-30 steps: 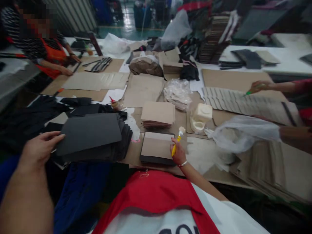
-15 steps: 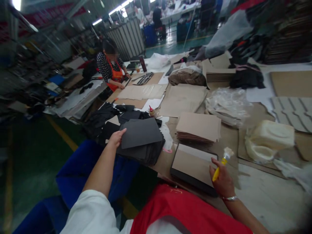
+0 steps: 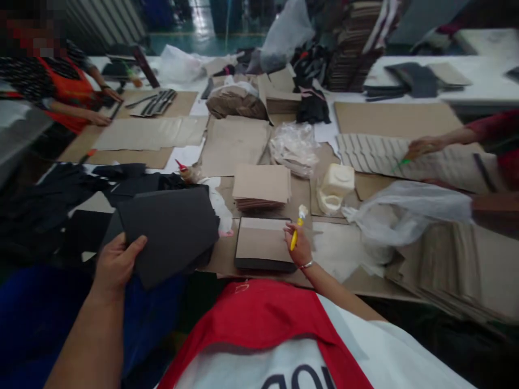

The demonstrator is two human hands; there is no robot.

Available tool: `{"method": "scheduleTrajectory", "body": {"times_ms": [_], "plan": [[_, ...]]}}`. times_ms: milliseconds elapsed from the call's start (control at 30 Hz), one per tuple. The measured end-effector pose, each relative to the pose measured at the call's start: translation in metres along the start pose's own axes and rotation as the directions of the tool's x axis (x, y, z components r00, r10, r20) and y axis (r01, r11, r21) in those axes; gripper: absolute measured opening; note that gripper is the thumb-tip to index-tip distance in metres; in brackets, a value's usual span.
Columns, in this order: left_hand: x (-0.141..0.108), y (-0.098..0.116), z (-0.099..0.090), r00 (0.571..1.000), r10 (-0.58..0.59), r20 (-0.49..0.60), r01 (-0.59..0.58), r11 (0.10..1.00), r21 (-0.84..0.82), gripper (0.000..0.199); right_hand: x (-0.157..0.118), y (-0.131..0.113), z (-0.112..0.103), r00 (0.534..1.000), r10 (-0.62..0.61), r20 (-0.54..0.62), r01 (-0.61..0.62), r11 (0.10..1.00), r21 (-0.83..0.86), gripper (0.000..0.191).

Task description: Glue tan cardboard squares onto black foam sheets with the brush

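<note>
My left hand [image 3: 118, 260] pinches a dark grey sheet [image 3: 170, 232] at its near left edge, thumb on top. The sheet is lifted and tilted over a pile of similar dark sheets, which it mostly hides. My right hand [image 3: 299, 246] grips a yellow-handled brush [image 3: 294, 237], its pale bristles pointing up and away from me. That hand rests at the right edge of a tan board [image 3: 261, 243], which has a pale strip along its far side. Under the board lies a black piece [image 3: 263, 264], showing around its edges.
Beyond the board stands a stack of tan boards [image 3: 261, 181]. A cut-open plastic jug [image 3: 338, 183] is to its right. More brown sheets [image 3: 450, 265] lie at right under a plastic bag [image 3: 409, 208]. Co-workers' hands [image 3: 425, 147] work on both far sides.
My left hand has raised the dark sheet off its pile and brought it nearer me. My view has turned rightward. The right hand still holds the brush by the board.
</note>
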State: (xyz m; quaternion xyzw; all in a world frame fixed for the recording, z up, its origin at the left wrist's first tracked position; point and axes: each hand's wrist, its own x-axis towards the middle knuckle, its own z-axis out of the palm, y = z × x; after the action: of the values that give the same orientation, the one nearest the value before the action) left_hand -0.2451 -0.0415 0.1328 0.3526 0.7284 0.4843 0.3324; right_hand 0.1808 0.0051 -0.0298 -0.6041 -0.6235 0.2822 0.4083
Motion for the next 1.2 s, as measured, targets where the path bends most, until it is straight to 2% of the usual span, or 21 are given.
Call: {"method": "scheduleTrajectory", "body": {"times_ms": [67,167,233,300,367,400,467,567,667,733,833,1033,1100,1200], "plan": [[-0.021,0.004,0.023,0.997,0.0,0.081,0.0,1.0,-0.002,0.039,-0.004,-0.004,-0.001,0.992,0.126,-0.002,-0.123,0.978,0.168,0.034],[-0.043,-0.002,0.076,0.958,-0.084,0.275,0.098,0.995,-0.037,0.044,-0.013,-0.011,-0.003,0.958,0.285,0.004,-0.266,0.89,0.37,0.039],[-0.049,-0.018,0.115,0.902,-0.146,0.407,0.172,0.985,-0.028,0.051,-0.017,-0.013,-0.006,0.927,0.375,0.001,-0.339,0.837,0.43,0.039],[-0.048,-0.042,0.152,0.858,-0.166,0.486,0.183,0.983,0.014,0.054,-0.019,-0.008,-0.011,0.882,0.472,-0.014,-0.414,0.788,0.456,0.038],[-0.045,-0.068,0.181,0.848,-0.142,0.51,0.109,0.99,0.094,0.051,-0.02,0.003,-0.015,0.841,0.539,-0.04,-0.466,0.762,0.45,0.037],[-0.044,-0.08,0.192,0.855,-0.122,0.504,0.048,0.986,0.157,0.048,-0.019,0.01,-0.016,0.84,0.538,-0.068,-0.464,0.779,0.422,0.036],[-0.043,-0.099,0.21,0.867,-0.086,0.49,-0.092,0.94,0.329,0.042,-0.019,0.025,-0.018,0.883,0.446,-0.145,-0.391,0.87,0.3,0.036],[-0.042,-0.111,0.226,0.866,-0.087,0.493,-0.272,0.745,0.609,0.04,-0.018,0.044,-0.015,0.959,0.228,-0.169,-0.225,0.974,0.039,0.037],[-0.039,-0.109,0.234,0.854,-0.141,0.5,-0.364,0.524,0.77,0.046,-0.014,0.056,-0.008,0.989,0.106,-0.108,-0.123,0.979,-0.165,0.037],[-0.036,-0.106,0.236,0.847,-0.172,0.504,-0.391,0.441,0.808,0.049,-0.012,0.06,-0.003,0.996,0.054,-0.074,-0.07,0.968,-0.243,0.036],[-0.029,-0.103,0.235,0.848,-0.19,0.494,-0.388,0.412,0.824,0.05,-0.01,0.061,0.003,1.0,0.0,-0.024,-0.006,0.964,-0.267,0.034],[-0.019,-0.108,0.233,0.847,-0.186,0.498,-0.368,0.47,0.802,0.046,-0.009,0.057,0.01,0.998,-0.043,0.035,0.052,0.943,-0.33,0.033],[-0.015,-0.108,0.234,0.844,-0.189,0.501,-0.371,0.468,0.802,0.046,-0.005,0.056,0.004,0.998,-0.036,0.044,0.051,0.915,-0.399,0.032],[-0.013,-0.107,0.233,0.851,-0.161,0.499,-0.386,0.453,0.804,0.049,0.003,0.05,-0.018,0.999,-0.006,0.039,0.024,0.879,-0.477,0.035]]}}
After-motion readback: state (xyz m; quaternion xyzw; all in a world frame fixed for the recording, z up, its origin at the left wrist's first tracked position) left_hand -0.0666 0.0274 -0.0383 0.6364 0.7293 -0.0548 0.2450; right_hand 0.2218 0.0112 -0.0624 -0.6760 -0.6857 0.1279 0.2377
